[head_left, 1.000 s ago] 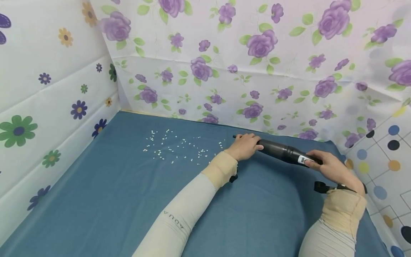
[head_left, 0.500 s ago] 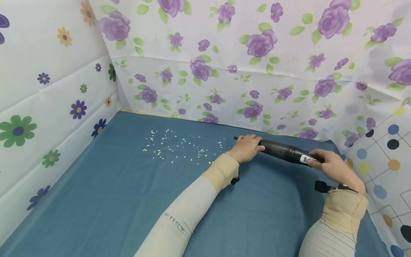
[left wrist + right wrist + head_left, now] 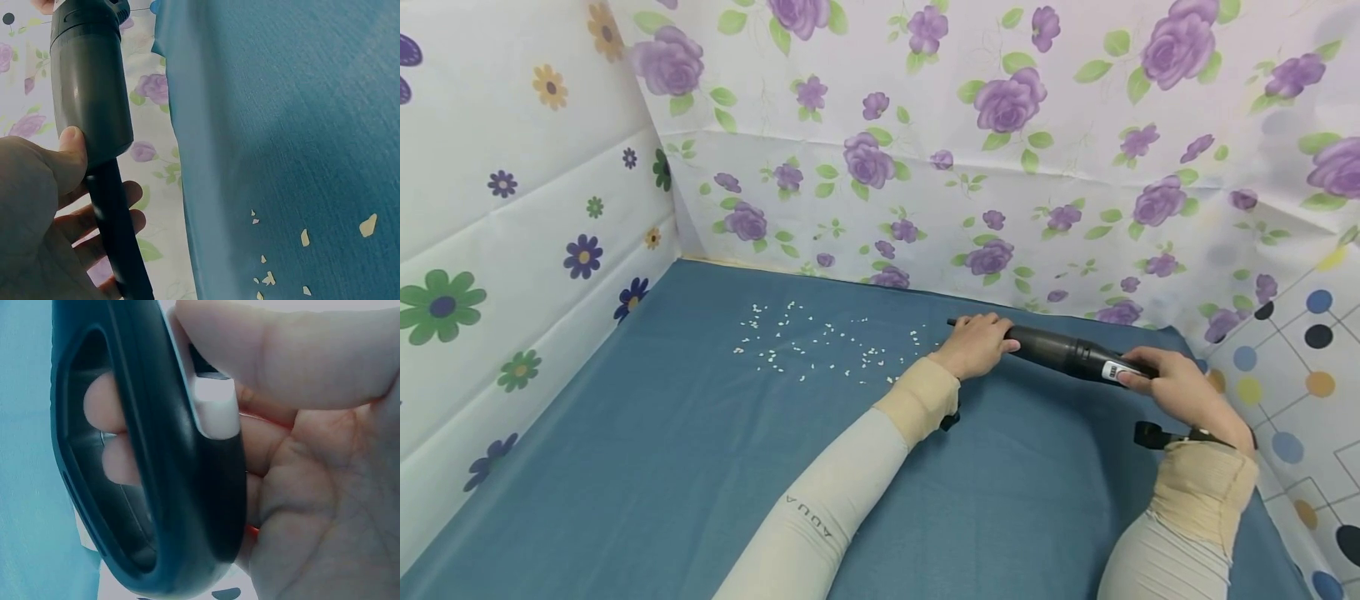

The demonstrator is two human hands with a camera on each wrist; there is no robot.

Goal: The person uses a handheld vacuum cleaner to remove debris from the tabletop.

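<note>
A black handheld vacuum cleaner is held in both hands above the far right part of the blue cloth. My right hand grips its looped handle, fingers through the loop, thumb by the pale switch panel. At the front end, my left hand curls round the narrow nozzle, thumb pressed against the dark barrel. In the head view the left hand hides most of the nozzle, but its tip pokes out beyond the knuckles. Small pale scraps lie scattered left of that hand.
A blue cloth covers the table. Flower-printed sheets rise along its back and left edges, and a dotted sheet stands on the right. Larger looking scraps show in the left wrist view.
Both hands and the vacuum cleaner have shifted very slightly to the right since one second ago. Over the last half second they stay still. The scraps look unchanged.
</note>
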